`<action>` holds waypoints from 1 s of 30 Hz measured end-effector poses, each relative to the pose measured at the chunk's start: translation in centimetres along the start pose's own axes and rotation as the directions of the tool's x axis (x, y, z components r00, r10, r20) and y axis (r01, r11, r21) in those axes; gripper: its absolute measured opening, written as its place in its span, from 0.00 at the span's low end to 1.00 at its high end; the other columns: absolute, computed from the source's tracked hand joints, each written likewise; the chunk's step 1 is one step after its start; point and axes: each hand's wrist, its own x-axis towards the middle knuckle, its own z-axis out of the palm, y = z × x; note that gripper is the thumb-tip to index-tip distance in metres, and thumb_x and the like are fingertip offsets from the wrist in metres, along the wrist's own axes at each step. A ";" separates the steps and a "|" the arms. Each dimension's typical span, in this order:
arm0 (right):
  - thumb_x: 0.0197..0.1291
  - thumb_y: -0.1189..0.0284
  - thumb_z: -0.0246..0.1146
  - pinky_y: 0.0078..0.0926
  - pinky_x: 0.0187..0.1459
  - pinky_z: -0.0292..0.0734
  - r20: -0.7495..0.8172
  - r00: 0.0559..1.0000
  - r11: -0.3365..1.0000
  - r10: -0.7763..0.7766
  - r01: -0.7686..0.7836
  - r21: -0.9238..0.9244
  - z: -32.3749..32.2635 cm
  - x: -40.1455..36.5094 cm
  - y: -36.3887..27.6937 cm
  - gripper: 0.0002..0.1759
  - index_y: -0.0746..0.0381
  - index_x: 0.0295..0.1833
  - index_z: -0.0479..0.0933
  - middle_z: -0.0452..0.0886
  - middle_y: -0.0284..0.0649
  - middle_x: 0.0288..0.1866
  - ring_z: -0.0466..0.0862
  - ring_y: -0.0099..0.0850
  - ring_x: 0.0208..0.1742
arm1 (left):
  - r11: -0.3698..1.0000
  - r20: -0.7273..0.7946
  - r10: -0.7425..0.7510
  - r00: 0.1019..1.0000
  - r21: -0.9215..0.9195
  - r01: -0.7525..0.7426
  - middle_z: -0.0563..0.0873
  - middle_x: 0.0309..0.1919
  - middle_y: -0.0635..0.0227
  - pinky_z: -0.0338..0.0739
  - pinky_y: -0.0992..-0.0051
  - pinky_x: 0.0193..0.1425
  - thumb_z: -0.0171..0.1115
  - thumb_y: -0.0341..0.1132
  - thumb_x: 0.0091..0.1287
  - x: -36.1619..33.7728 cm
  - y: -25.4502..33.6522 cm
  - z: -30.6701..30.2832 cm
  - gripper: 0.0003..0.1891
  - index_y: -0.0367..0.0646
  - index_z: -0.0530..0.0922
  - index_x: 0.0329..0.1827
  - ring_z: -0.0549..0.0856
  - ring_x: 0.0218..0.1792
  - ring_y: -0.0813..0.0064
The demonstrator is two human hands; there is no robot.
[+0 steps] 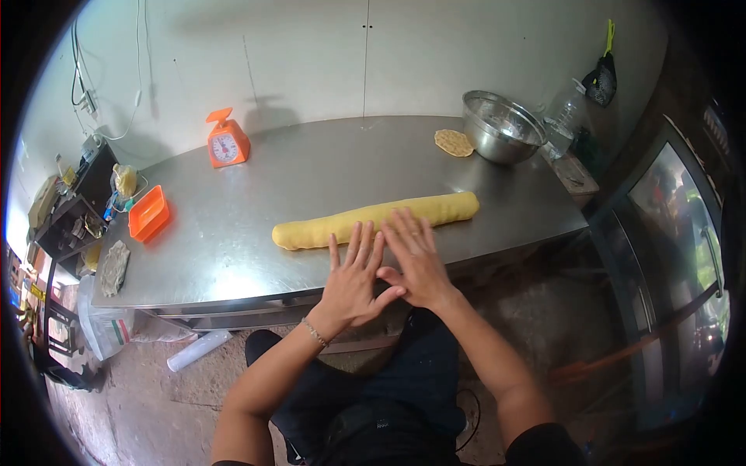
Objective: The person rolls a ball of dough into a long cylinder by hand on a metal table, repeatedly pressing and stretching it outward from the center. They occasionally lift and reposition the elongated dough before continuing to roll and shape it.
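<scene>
A long, thick log of yellow dough [326, 231] lies across the steel table [241, 268], its right end farther from me than its left. My left hand [356, 281] is spread palm down, fingertips at the near side of the log's middle. Just right of it, my right hand [417, 264] is also spread, and its fingers overlap the dough. The two thumbs cross or nearly meet between the hands. Neither hand has its fingers wrapped round anything. A bracelet [315, 332] circles my left wrist.
At the back left stands an orange kitchen scale [226, 144], with an orange tray [149, 213] and a crumpled cloth [115, 268] near the left edge. A steel bowl [505, 128], a flat round piece [454, 143] and a plastic bottle [565, 120] are at the back right.
</scene>
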 end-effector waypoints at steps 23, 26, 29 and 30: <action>0.72 0.16 0.34 0.79 0.91 0.41 0.508 0.716 0.875 0.478 -0.441 -0.200 12.4 27.5 14.8 0.61 0.45 0.96 0.59 0.49 0.40 1.01 0.49 0.49 0.99 | 0.842 0.415 -0.475 0.776 -0.041 0.538 0.59 0.95 0.53 0.28 0.21 0.89 0.24 0.91 0.72 25.4 -18.5 2.8 0.57 0.71 0.60 0.97 0.41 0.96 0.37; 0.70 0.14 0.35 0.81 0.91 0.38 0.510 0.705 0.868 0.494 -0.436 -0.238 13.5 29.2 15.9 0.62 0.42 0.98 0.55 0.45 0.38 1.02 0.45 0.46 1.00 | 0.813 0.462 -0.505 0.729 -0.028 0.581 0.48 0.98 0.57 0.23 0.22 0.88 0.27 0.95 0.66 27.1 -19.9 3.4 0.60 0.75 0.52 0.98 0.37 0.97 0.41; 0.69 0.14 0.35 0.80 0.91 0.35 0.497 0.709 0.865 0.501 -0.434 -0.252 13.6 29.1 16.0 0.63 0.42 0.98 0.52 0.43 0.37 1.02 0.43 0.44 1.00 | 0.808 0.477 -0.509 0.716 -0.023 0.589 0.42 0.99 0.57 0.21 0.23 0.88 0.29 0.97 0.64 27.7 -20.5 3.5 0.60 0.80 0.47 0.99 0.35 0.97 0.43; 0.69 0.13 0.36 0.79 0.92 0.34 0.490 0.712 0.864 0.502 -0.433 -0.256 13.5 29.0 15.9 0.63 0.42 0.98 0.52 0.43 0.37 1.02 0.43 0.43 1.00 | 0.807 0.465 -0.514 0.721 -0.023 0.590 0.42 0.99 0.56 0.21 0.24 0.88 0.29 0.96 0.65 27.7 -20.5 3.7 0.60 0.80 0.46 0.99 0.35 0.97 0.43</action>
